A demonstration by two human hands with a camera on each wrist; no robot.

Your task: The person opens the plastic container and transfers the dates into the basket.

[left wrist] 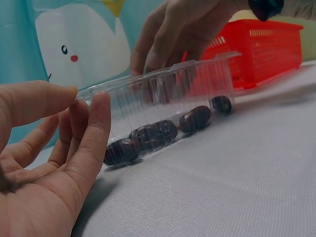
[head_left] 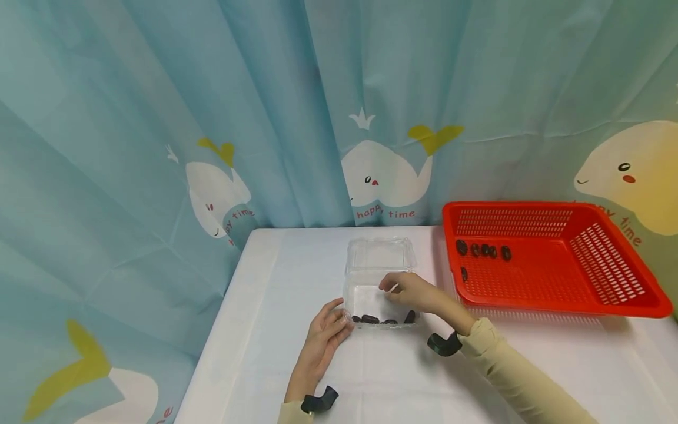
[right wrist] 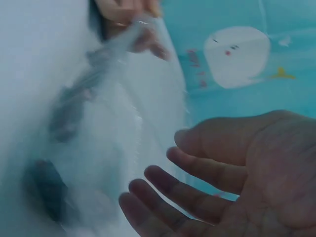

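A clear plastic clamshell box (head_left: 366,300) stands on the table with its lid (head_left: 380,254) folded back. Along its near side lie several dark brown dates (left wrist: 153,135), seen through the wall in the left wrist view. My left hand (head_left: 324,333) pinches the box's left rim between thumb and fingers, close up in the left wrist view. Over the box hovers my right hand (head_left: 415,292), its fingers loosely bent and apart. Nothing sits between them in the right wrist view, where the palm (right wrist: 276,163) shows and the box is blurred.
To the right, a red plastic basket (head_left: 540,265) holds several more dates (head_left: 506,253) at its left end. A white cloth covers the table (head_left: 286,277). Behind it hangs a blue curtain (head_left: 286,118) printed with whales.
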